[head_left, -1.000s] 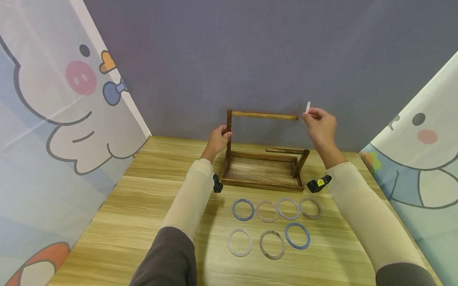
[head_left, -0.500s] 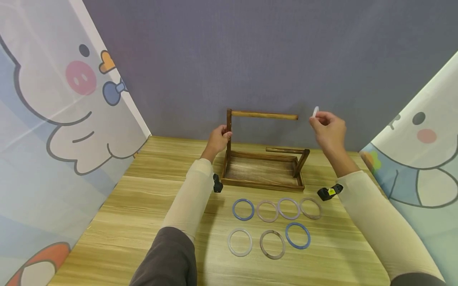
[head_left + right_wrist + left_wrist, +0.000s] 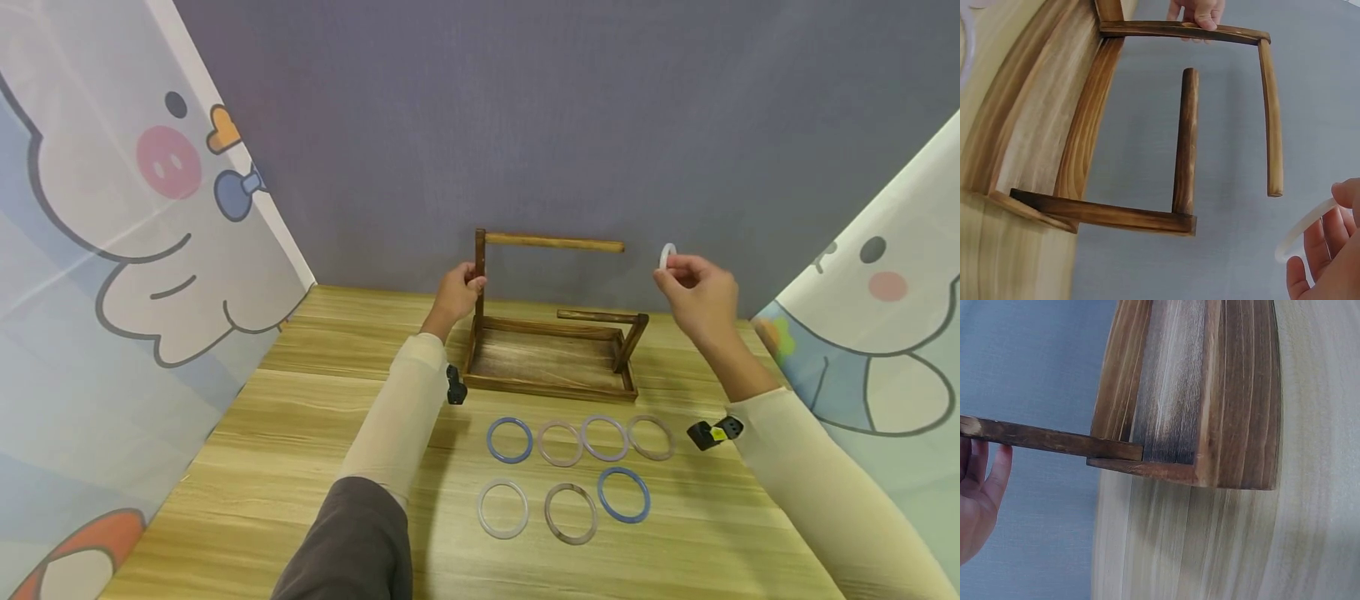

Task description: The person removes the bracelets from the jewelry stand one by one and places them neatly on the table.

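Note:
A dark wooden bangle rack stands on the table, with a tray base, a tall post at the left and a short one at the right. Each post carries one horizontal bar, and no bangle hangs on either. My left hand grips the tall post partway up. To the right of the upper bar's free end, my right hand pinches a white bangle between thumb and fingers. In the right wrist view a gap separates this bangle from the bar tip.
Several bangles lie flat in two rows in front of the rack, among them a blue bangle, a clear white bangle and a brownish bangle. A grey backdrop rises behind the table; printed cloths flank it.
My right hand has moved right and downward with the white bangle, away from the upper bar's end. The bangle has turned slightly. My left hand and the rack have stayed put.

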Motion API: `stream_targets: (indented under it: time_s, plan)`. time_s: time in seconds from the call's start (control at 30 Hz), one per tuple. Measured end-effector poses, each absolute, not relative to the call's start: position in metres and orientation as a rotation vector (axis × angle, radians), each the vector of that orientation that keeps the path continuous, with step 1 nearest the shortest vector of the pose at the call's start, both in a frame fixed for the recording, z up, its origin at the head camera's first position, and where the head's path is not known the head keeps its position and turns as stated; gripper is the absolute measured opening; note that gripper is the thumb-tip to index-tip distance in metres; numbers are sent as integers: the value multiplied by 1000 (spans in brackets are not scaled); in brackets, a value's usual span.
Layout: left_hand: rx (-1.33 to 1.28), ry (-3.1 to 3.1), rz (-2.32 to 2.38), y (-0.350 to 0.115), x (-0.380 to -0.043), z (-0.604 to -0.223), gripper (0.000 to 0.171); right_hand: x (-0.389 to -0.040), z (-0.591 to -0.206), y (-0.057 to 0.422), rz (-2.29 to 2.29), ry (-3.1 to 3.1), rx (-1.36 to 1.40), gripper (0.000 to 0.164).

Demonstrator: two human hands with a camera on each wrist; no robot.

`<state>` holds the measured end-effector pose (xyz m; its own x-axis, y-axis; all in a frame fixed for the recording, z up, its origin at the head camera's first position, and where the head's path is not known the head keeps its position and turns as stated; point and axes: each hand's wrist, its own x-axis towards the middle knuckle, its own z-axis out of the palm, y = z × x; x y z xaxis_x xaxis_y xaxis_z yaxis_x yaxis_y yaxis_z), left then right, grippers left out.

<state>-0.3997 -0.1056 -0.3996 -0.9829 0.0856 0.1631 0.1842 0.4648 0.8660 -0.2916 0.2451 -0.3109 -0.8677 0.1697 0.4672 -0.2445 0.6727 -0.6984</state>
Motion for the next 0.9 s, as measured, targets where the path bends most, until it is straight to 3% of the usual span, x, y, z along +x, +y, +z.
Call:
stream_targets:
  time_s: [0.2,0.47,0.7,0.9]
  plan:
    - [-246,-2603,-1579,-105,-398,-399,35,-281,-319,253,1065,-2389,150,28]
    - [-227,-2641,-1557,-108,-398,-399,46,-258,-328,268,929,-2508,260,28]
    - [-215,-2656,-1551,-109,-398,-398,49,-238,-344,273,786,-2577,457,17]
    - [-225,-2638,-1539,-107,-398,-398,48,-221,-358,275,674,-2594,612,19]
